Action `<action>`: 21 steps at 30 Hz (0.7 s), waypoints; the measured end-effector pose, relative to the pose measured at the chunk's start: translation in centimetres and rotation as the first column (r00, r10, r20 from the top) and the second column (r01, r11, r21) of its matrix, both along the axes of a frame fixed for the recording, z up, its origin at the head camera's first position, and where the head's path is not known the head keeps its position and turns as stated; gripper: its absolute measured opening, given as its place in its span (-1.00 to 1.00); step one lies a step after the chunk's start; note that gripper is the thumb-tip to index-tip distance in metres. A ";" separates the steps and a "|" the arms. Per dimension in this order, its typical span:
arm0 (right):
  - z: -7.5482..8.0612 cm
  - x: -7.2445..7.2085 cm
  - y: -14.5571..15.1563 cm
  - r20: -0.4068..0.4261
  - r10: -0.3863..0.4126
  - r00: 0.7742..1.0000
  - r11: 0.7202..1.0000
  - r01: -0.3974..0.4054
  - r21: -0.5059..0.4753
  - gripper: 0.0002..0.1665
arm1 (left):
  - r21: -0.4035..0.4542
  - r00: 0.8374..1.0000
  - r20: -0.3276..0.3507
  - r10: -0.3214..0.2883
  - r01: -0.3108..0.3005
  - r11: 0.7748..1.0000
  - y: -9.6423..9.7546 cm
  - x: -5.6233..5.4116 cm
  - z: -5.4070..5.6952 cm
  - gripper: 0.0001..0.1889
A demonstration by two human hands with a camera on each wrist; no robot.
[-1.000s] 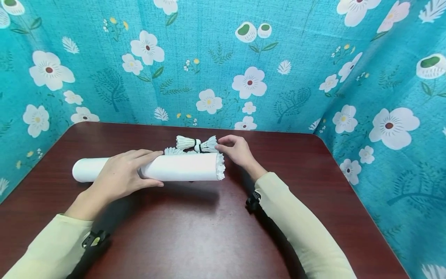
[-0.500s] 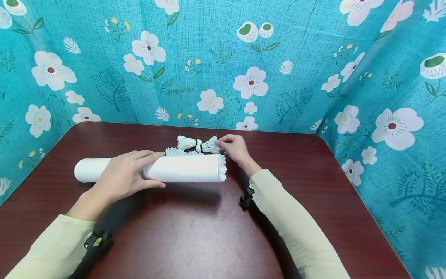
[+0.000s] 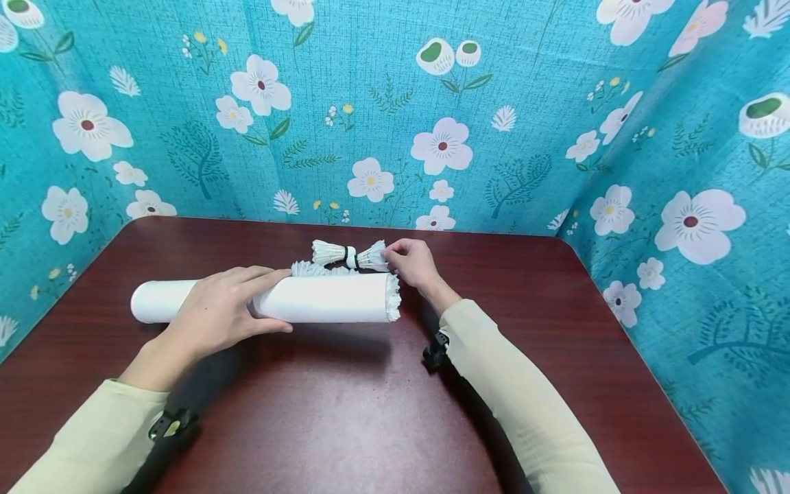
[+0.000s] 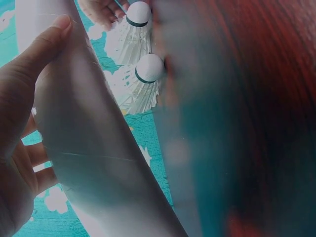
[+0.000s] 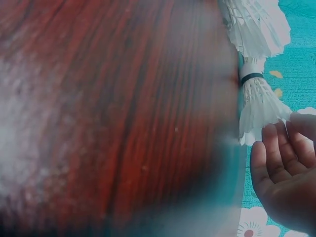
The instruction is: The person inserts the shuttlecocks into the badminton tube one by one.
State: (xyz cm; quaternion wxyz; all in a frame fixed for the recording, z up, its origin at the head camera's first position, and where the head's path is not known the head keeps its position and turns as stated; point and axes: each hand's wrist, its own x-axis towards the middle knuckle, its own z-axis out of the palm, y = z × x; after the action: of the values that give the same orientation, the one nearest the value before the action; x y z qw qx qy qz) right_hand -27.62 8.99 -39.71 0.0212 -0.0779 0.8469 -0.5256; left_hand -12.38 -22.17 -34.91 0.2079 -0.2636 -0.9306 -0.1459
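Note:
My left hand (image 3: 219, 312) grips a white shuttlecock tube (image 3: 327, 298) from above, fingers over the far side and thumb along the near side. Feather tips (image 3: 393, 297) show at the tube's right end. Behind it, my right hand (image 3: 416, 264) pinches the feather edge of a white shuttlecock (image 3: 372, 256) between thumb and fingers. That shuttlecock lies on its side, its cork meeting the cork of another shuttlecock (image 3: 329, 252) that points the opposite way. Feathers of a further shuttlecock (image 3: 321, 269) peek over the tube, which hides the rest of it.
A dark red-brown wooden table (image 3: 345, 425) lies under everything. Its back edge meets a teal floral curtain (image 3: 382, 123), which also runs down the right side. Black straps with small devices sit at both wrists.
My right fingertips have come together on the shuttlecock's feather edge, and the right forearm has shifted slightly left. The left hand and tube stay almost still.

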 end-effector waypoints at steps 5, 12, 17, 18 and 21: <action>-0.2 0.3 0.3 -0.041 -0.014 0.999 1.000 0.013 -0.017 -0.88 | -0.001 1.000 -0.006 -0.006 0.006 1.000 -0.1 0.0 -0.1 -0.10; 0.3 1.2 1.6 -0.128 0.018 0.992 0.996 -0.029 -0.079 -0.89 | -0.006 1.000 -0.013 -0.015 0.015 1.000 -0.1 -0.2 -0.2 -0.11; 0.9 2.3 2.5 -0.152 0.031 0.988 0.995 -0.045 -0.093 -0.89 | -0.002 1.000 -0.016 -0.020 0.020 1.000 -0.1 -0.2 -0.1 -0.11; 1.0 2.6 2.6 -0.155 0.034 0.987 0.994 -0.049 -0.096 -0.89 | -0.002 1.000 -0.016 -0.021 0.021 1.000 -0.1 -0.2 -0.1 -0.11; 1.4 3.3 3.2 -0.162 0.041 0.986 0.992 -0.059 -0.113 -0.89 | -0.001 1.000 -0.017 -0.020 0.020 1.000 -0.2 -0.3 -0.1 -0.11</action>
State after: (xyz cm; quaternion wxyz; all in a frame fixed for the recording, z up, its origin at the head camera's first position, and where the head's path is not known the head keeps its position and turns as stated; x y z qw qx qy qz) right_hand -24.33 12.15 -38.32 -0.0381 -0.1421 0.8113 -0.5658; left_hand -12.64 -22.33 -35.04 0.2142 -0.2740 -0.9262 -0.1453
